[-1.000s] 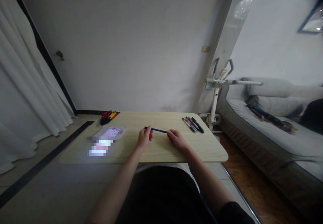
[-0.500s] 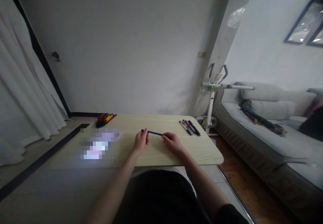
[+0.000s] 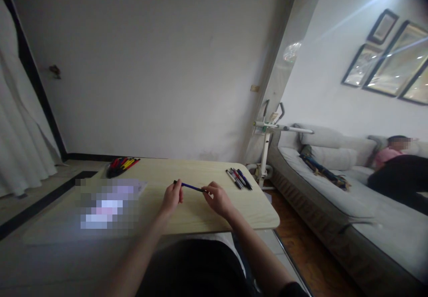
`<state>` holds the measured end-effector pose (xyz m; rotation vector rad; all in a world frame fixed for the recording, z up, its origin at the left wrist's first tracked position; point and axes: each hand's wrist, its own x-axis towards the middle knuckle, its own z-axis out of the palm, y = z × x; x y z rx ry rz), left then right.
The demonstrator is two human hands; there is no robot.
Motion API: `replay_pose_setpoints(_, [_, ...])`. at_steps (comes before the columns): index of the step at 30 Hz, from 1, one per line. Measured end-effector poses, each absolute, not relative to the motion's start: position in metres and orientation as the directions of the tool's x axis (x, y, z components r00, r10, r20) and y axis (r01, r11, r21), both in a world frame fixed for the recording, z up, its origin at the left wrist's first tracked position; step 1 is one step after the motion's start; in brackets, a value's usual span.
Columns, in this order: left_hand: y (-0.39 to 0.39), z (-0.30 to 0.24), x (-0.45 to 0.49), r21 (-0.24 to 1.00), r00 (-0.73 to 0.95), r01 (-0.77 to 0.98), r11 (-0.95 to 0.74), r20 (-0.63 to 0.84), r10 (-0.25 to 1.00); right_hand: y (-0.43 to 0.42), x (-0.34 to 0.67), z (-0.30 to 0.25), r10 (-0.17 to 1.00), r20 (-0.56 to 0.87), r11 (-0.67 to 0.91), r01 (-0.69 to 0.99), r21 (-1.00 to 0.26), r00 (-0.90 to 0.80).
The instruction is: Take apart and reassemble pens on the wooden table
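Note:
A thin blue pen (image 3: 190,186) is held level above the pale wooden table (image 3: 200,216). My left hand (image 3: 172,198) pinches its dark left end. My right hand (image 3: 218,199) pinches its right end. Both hands hover just over the table's middle. A row of several pens (image 3: 238,179) lies at the far right of the table, beyond my right hand. A bunch of red, yellow and dark pens (image 3: 121,165) lies at the far left corner.
A blurred paper sheet (image 3: 110,201) lies on the table's left part. A white exercise machine (image 3: 265,143) stands past the table's right corner. A grey sofa (image 3: 337,181) runs along the right, with a person lying on it at the far end. White curtains hang at left.
The view has swung right and up, so the table and hands sit lower and further left in the picture. Both hands keep the same grip on the pen.

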<state>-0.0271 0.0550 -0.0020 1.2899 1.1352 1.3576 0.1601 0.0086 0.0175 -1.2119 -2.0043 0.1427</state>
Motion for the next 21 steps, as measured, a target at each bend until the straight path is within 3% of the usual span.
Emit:
replay_pose_setpoints(11, [0.055,-0.001,-0.027,0.988,0.008,-0.049,-0.144,0.144,0.99,0.009,0.159,0.031,0.735,0.526,0.578,0.801,-0.158,-0.427])
replay_pose_setpoints(17, [0.05,0.0,-0.024,0.987,0.042,-0.025,-0.16,0.161,0.986,0.025,0.192,0.028,0.757,0.553,0.528,0.823,-0.207,-0.347])
replay_pose_setpoints(21, [0.052,-0.004,-0.023,0.981,0.062,0.017,-0.193,0.192,0.979,0.042,0.232,0.022,0.806,0.57,0.364,0.892,-0.268,-0.157])
